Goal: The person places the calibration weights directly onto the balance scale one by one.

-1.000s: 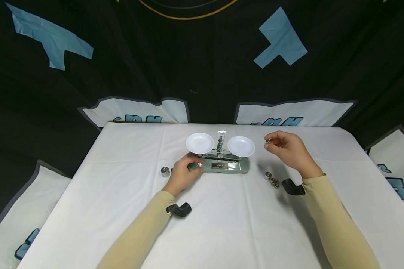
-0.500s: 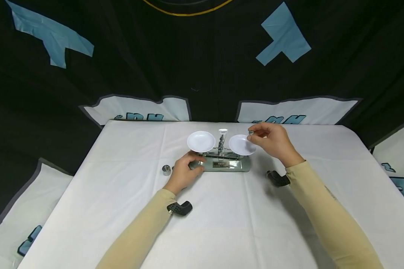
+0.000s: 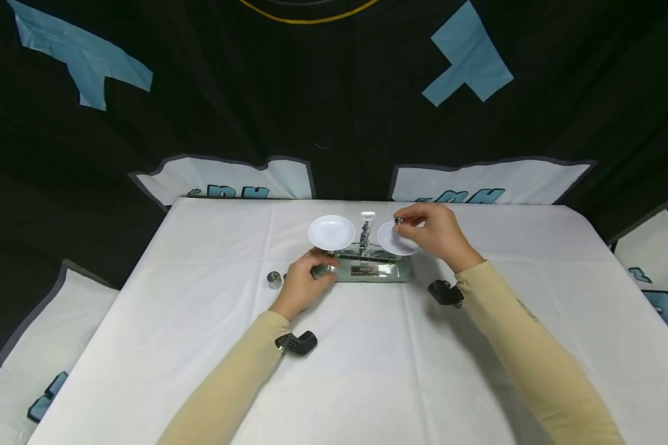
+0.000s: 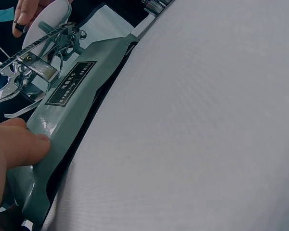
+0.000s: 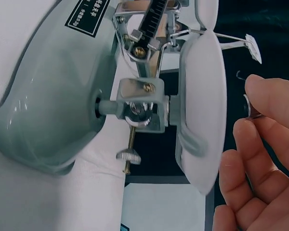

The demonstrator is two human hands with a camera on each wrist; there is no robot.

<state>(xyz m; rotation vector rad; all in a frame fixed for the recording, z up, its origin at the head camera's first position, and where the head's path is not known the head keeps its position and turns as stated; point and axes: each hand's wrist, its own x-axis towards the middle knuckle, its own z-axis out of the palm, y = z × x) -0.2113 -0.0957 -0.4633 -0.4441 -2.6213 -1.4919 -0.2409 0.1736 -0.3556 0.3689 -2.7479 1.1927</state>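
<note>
A pan balance with a grey-green base [image 3: 375, 272] stands near the back of the table, its two white pans raised side by side. My left hand [image 3: 302, 284] grips the left end of that base, thumb [image 4: 31, 149] on the front face. Over the right pan [image 3: 391, 242], my right hand [image 3: 436, 235] pinches a small metal weight [image 3: 398, 220] between thumb and fingertips. In the right wrist view a gap shows between this weight [image 5: 250, 107] and the pan [image 5: 214, 110]. The left pan [image 3: 331, 232] has nothing on it.
Left of my left hand a larger metal weight [image 3: 274, 280] stands on the white tablecloth [image 3: 356, 371]; another beside it is mostly hidden by the hand. Shiny metal weights [image 4: 156, 6] show at the top of the left wrist view. A black curtain [image 3: 356, 123] hangs behind the table.
My right hand has carried the small weight leftward from beside the balance to over the right pan. The left hand keeps its grip on the base.
</note>
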